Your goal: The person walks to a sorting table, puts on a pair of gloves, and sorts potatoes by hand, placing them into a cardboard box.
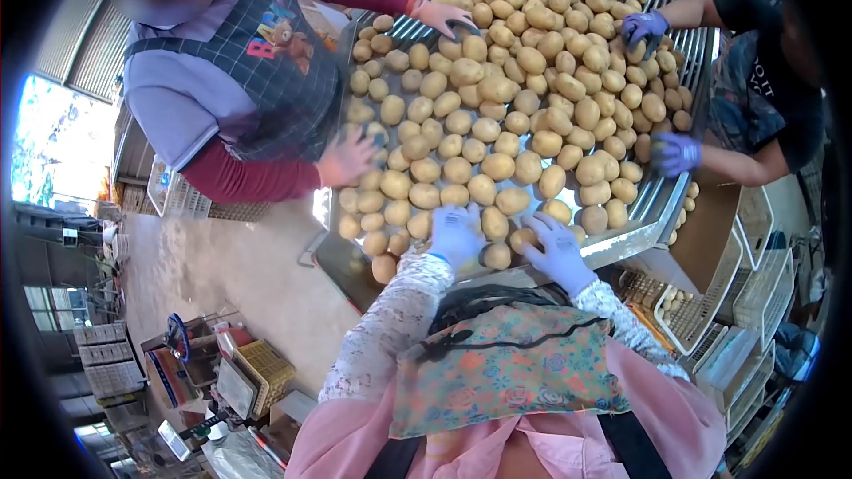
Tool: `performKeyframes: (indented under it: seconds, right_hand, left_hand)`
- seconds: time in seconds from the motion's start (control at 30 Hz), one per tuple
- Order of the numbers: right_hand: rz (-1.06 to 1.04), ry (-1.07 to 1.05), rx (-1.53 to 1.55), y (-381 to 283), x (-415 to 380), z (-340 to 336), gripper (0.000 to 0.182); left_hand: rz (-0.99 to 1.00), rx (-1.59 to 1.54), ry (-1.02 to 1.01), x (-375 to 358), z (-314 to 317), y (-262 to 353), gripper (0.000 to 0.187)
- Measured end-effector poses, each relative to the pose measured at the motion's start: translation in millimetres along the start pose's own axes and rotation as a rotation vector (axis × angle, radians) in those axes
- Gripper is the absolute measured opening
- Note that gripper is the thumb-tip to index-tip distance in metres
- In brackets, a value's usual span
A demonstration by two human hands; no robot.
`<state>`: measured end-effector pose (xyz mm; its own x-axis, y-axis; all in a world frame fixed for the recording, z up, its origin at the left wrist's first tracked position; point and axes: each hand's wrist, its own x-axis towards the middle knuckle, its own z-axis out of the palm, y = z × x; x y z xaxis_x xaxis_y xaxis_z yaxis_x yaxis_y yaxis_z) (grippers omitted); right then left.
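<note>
Potatoes [530, 59] cover much of a metal sorting table [635, 239] in front of me. Both my hands wear pale lavender gloves and rest at the near edge of the heap. My left hand [457, 235] lies over potatoes with its fingers stretched forward, beside a potato [494, 223]. To the right, my right hand [559, 253] has its fingers apart, with the fingertips by a potato [523, 240]. Neither hand visibly grips a potato, though the undersides of the fingers are hidden.
A co-worker in a checked apron [266, 62] reaches in from the left, the nearer hand [349, 157] blurred. Another co-worker's purple-gloved hands [676, 153] touch potatoes at right. Plastic crates [701, 310] stand at lower right; a yellow basket [266, 368] is at lower left.
</note>
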<state>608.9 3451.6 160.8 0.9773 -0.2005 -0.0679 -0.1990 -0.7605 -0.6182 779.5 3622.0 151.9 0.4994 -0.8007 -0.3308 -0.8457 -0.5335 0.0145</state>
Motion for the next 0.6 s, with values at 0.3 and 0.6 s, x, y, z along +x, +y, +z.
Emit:
performKeyframes:
  seconds: [0.3,0.6]
  right_hand:
    - [0.594,0.244,1.686,-4,-22,-19,0.037]
    - [0.717,1.142,0.795,146,-119,-166,0.05]
  left_hand:
    - [0.545,-0.511,0.499,-33,-56,64,0.068]
    - [0.214,-0.196,0.405,-95,43,-87,0.064]
